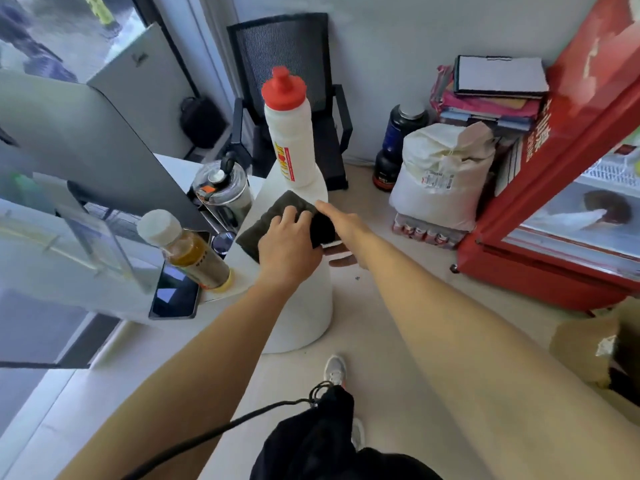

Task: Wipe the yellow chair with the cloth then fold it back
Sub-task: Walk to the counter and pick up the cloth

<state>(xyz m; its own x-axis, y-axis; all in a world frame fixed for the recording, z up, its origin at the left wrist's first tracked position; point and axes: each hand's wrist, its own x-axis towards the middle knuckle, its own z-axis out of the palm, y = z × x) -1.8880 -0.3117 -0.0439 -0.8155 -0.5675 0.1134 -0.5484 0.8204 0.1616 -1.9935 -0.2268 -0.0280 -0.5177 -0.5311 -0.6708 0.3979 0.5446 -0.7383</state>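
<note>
A dark grey cloth (pixel 273 211) lies on the rounded end of a white table (pixel 304 306), and its black right part hangs over the edge. My left hand (pixel 287 245) presses down on the cloth's middle with bent fingers. My right hand (pixel 341 233) grips the hanging right edge, thumb on top and fingers underneath. No yellow chair is in view.
A tall white bottle with a red cap (pixel 289 133) stands just behind the cloth. An amber bottle (pixel 188 252), a phone (pixel 175 296) and a glass jug (pixel 223 187) sit to the left. A black mesh chair (pixel 284 60), a white sack (pixel 443 174) and a red fridge (pixel 554 174) surround the floor space.
</note>
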